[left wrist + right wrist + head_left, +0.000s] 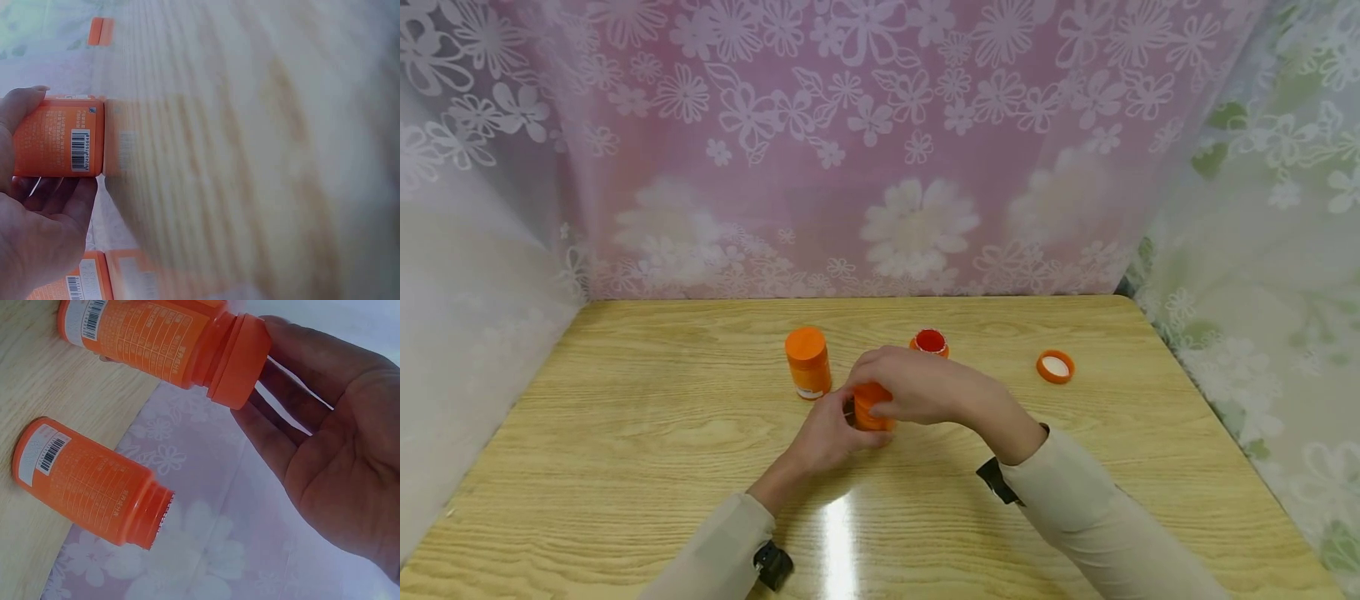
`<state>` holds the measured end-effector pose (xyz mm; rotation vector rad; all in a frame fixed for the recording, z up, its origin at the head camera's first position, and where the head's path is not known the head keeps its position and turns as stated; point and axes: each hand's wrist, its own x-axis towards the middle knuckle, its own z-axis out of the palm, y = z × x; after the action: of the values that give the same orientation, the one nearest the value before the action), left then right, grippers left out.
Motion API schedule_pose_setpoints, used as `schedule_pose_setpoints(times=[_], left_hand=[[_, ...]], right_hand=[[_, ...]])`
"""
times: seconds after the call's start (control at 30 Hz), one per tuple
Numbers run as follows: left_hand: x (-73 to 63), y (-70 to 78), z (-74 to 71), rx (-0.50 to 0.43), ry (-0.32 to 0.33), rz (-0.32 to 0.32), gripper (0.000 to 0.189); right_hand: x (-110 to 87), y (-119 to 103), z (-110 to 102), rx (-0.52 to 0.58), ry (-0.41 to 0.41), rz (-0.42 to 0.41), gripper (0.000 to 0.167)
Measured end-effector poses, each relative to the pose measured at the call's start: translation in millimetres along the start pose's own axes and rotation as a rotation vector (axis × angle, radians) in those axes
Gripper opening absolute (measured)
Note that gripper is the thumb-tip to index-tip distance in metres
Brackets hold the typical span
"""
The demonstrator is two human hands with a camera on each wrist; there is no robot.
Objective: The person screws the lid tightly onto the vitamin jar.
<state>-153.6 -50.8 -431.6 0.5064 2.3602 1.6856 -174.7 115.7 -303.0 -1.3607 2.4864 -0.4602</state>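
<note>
My left hand (827, 435) grips the body of an orange bottle (47, 140) that stands on the table, thumb on one side and fingers on the other. Over its top, my right hand (928, 387) pinches the orange bottle cap (244, 359) between thumb and fingers. The cap sits on the bottle's neck; whether it is screwed tight I cannot tell. Just behind the right hand stands an uncapped orange bottle (94, 481), its mouth (931, 340) rimmed with ragged white bits. A capped orange bottle (808, 367) stands behind the left hand.
A loose orange cap (1056, 367) with a white liner lies inside up on the right of the wooden table (625, 467). Floral curtains (917, 167) hang along the back and both sides.
</note>
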Motion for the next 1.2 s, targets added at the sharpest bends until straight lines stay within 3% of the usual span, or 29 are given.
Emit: schedule_pose_setpoints(times=[0.53,0.87,1.2], left_hand=[[-0.3,-1.1,1.0,-0.020,-0.013,-0.008,0.046],[-11.4,37.4,-4.7,-0.009,-0.021,-0.027,0.047],[-12.0,35.9,-5.4,-0.057,-0.031,-0.039,0.044]], right_hand=[[1.3,-3.8,2.7,-0.049,0.009,0.104,0.025],[1.2,5.1,-1.0,-0.016,-0.033,0.070,0.029],[2.5,-1.3,5.0,-0.078,0.036,0.200,0.025]])
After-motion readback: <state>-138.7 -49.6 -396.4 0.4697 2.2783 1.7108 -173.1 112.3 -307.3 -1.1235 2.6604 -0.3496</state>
